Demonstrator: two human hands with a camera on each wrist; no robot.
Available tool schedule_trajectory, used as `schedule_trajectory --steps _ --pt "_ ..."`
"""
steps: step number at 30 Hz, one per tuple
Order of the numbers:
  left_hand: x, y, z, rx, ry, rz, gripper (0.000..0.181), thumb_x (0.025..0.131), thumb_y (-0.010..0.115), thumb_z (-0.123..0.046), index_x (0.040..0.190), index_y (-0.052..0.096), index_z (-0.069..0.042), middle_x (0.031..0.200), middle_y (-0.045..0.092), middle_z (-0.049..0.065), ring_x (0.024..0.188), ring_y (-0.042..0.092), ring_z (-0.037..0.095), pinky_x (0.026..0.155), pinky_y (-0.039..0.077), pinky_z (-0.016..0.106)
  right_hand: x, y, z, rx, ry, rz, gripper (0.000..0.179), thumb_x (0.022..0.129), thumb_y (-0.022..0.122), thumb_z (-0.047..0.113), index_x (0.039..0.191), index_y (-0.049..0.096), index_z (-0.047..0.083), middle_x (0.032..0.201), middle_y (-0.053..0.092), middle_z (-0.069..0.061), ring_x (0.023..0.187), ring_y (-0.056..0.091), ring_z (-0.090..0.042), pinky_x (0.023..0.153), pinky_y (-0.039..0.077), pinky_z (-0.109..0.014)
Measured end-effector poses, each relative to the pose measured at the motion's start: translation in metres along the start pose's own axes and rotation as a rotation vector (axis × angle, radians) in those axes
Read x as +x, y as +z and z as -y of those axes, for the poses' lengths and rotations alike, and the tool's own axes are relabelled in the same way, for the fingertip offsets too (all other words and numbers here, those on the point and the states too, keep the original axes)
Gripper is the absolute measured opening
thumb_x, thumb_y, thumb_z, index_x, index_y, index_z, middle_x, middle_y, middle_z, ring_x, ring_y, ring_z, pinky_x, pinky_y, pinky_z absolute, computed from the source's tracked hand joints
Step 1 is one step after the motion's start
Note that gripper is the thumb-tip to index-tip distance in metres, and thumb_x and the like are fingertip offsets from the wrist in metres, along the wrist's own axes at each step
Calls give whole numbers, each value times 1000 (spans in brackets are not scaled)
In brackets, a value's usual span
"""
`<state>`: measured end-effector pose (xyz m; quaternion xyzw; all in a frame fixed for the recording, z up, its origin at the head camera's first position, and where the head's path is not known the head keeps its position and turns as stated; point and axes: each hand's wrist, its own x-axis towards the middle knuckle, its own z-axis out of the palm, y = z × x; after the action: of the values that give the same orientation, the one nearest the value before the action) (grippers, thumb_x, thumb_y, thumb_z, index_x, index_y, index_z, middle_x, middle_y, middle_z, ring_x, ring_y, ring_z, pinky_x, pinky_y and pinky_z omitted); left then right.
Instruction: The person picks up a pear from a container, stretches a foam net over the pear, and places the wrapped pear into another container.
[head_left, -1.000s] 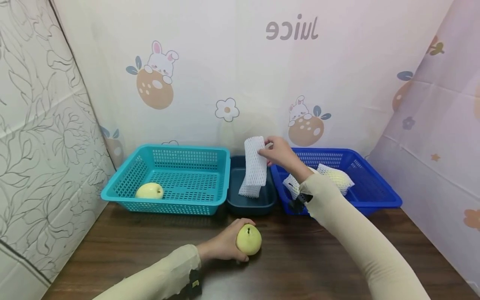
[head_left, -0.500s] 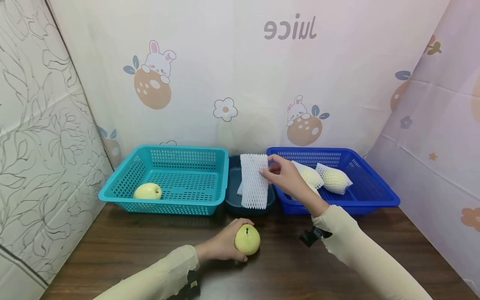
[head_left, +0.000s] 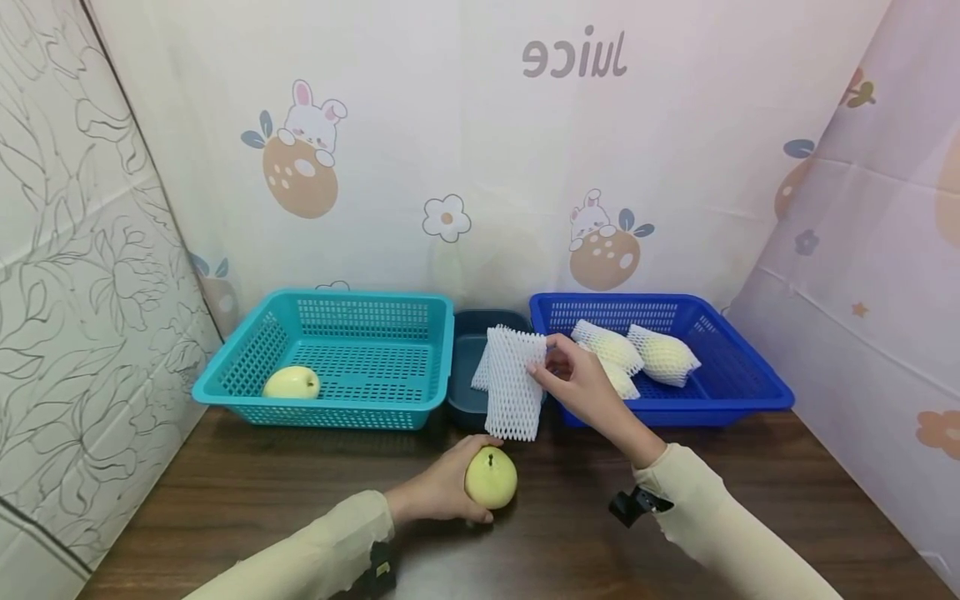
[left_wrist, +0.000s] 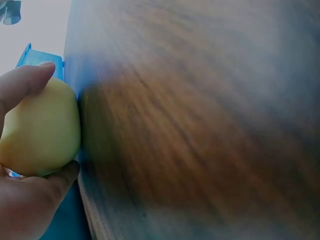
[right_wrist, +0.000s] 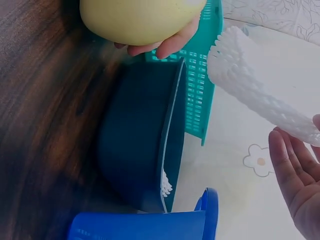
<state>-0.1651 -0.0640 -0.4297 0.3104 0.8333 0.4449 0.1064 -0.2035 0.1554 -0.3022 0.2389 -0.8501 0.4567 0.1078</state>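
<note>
On the dark wooden table my left hand (head_left: 441,487) grips a yellow-green pear (head_left: 492,478), thumb in front and fingers behind, its stem pointing up. In the left wrist view the same pear (left_wrist: 45,131) sits between thumb and fingers, right at the tabletop. My right hand (head_left: 588,387) pinches a white foam fruit net (head_left: 516,383) by its right edge. The net hangs flat in front of the dark teal bin, its lower end just above the pear. From the right wrist, the net (right_wrist: 260,100) appears as a flattened sleeve reaching out from the fingers.
A turquoise basket (head_left: 438,406) at back left holds one bare pear (head_left: 292,382). Beside it stands the dark teal bin (head_left: 467,408) with another foam net (head_left: 480,372). In the blue basket (head_left: 738,404) at back right lie several net-wrapped pears (head_left: 663,357). A patterned curtain hangs behind.
My right hand has lifted the foam net out of the dark teal bin and brought it down toward me, nearer the pear. The left hand keeps its hold on the pear.
</note>
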Motion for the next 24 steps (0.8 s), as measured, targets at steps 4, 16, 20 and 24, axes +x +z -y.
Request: schedule_trajectory --steps 4,16,20,24 --pt "0 0 0 -6 -2 4 90 59 90 -15 135 42 -10 123 48 0 107 49 15 91 42 34 3 2 -17 23 -16 -23 18 89 66 4 103 56 -1 78 64 -11 70 61 -21 63 49 -28" --pt "-4 -27 -28 -287 -56 -114 69 86 70 -30 139 36 0 136 44 19 127 42 28 104 33 45 9 -2 -7 37 -97 -92 19 88 68 8 103 57 3 83 67 -9 69 62 -17 64 51 -23" --pt "1 -42 -42 -461 -76 -203 48 99 48 -22 136 37 6 134 45 26 126 43 36 103 35 46 12 -2 -3 21 -131 -172 20 88 68 7 103 56 0 85 68 -11 67 62 -18 62 51 -22" --pt "5 -52 -54 -643 -141 -252 49 103 36 -27 138 33 8 132 45 27 125 45 38 101 38 45 15 -1 5 29 -128 -228 23 87 68 4 106 56 -2 90 69 -16 71 64 -21 64 51 -20"
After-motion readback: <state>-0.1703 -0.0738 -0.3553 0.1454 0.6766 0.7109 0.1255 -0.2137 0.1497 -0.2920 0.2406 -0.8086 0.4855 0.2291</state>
